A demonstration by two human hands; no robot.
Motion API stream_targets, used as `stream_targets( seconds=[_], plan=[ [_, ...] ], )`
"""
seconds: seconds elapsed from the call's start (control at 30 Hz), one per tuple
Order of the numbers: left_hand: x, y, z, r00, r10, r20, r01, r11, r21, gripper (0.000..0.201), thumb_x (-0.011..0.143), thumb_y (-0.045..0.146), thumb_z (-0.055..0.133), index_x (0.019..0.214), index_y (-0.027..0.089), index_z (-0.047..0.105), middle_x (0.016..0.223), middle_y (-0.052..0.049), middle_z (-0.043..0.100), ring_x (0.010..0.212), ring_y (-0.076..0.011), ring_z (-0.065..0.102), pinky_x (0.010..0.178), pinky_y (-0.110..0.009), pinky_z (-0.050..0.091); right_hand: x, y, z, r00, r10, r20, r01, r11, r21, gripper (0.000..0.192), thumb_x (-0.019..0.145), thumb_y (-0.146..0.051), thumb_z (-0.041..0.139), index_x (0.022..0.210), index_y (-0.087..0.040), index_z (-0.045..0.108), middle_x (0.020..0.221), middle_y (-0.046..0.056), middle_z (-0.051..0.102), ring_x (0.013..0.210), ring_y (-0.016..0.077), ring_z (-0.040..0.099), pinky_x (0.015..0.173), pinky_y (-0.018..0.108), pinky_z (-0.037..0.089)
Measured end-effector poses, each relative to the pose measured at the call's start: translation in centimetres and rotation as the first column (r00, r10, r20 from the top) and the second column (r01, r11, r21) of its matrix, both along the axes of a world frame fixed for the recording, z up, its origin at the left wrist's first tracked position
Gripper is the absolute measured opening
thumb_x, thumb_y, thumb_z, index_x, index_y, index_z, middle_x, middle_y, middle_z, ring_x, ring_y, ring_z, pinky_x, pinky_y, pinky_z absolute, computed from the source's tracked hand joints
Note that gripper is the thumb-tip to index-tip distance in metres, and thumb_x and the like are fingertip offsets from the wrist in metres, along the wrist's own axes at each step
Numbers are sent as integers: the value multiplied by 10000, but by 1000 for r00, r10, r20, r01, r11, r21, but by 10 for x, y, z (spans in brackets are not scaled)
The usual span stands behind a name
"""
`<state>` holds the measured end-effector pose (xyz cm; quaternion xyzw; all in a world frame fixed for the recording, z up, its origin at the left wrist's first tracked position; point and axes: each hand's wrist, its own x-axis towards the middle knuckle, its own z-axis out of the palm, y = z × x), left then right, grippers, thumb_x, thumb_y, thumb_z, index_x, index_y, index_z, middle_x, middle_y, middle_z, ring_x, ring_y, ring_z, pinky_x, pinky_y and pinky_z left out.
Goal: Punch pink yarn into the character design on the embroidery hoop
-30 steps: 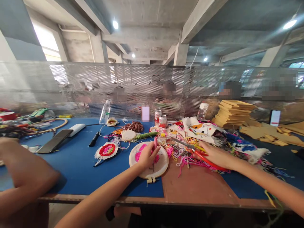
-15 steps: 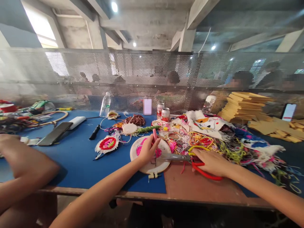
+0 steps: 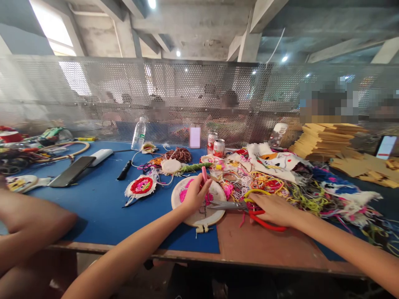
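A round embroidery hoop (image 3: pixel 218 216) lies flat at the table's front, its white cloth worked with bright pink yarn loops. Over the cloth, my left hand (image 3: pixel 196 195) is closed around a pink punch needle (image 3: pixel 204 174), whose tip is hidden behind my fingers. My right hand (image 3: pixel 274 209) grips large scissors (image 3: pixel 232 205) with one yellow and one red handle. Their blades reach left over the hoop's right side, close to my left fingers. A short pink yarn end (image 3: pixel 242 219) lies just below the blades.
Tangled yarn (image 3: pixel 271 182) and cloth scraps heap up at the right. Behind stand two cans (image 3: pixel 218 148), a bottle (image 3: pixel 139 133) and a metal mesh screen (image 3: pixel 187 83). A phone (image 3: pixel 73 171) and a red flower patch (image 3: pixel 141 185) lie left. Another person's arm (image 3: pixel 34 216) rests at far left.
The scissors have moved slightly left, farther over the hoop, and their handles sit a little closer together. My left hand stays on the punch needle. The view has shifted slightly.
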<state>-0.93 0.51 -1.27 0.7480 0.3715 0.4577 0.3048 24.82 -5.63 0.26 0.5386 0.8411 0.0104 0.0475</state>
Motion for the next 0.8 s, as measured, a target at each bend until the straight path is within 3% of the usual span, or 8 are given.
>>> stream_targets(
  seconds=[0.3,0.6,0.8],
  plan=[
    [0,1,-1,1000,11,-10,-10,1000,27,227,887,374,389,820,179,486,687,11,483,615,-127,441,578,-246,348,1,6,-4,1000,28,8,-29,999,39,401,755,-438,601,1040,-162,542,989,134,671,875,316,644,650,340,470],
    [-1,3,-4,1000,-20,5,20,1000,1,247,881,379,395,720,191,400,671,18,468,584,-116,430,539,-238,334,-2,8,-6,991,31,133,-45,994,97,298,774,-408,594,952,-170,581,794,114,697,755,304,666,585,313,449],
    [-1,2,-4,1000,-15,9,15,1000,-5,237,881,373,391,729,191,396,668,18,462,586,-117,422,541,-239,338,-1,2,-3,996,30,82,-35,997,68,292,775,-419,585,931,-173,563,874,111,685,787,293,658,603,316,455]
  ],
)
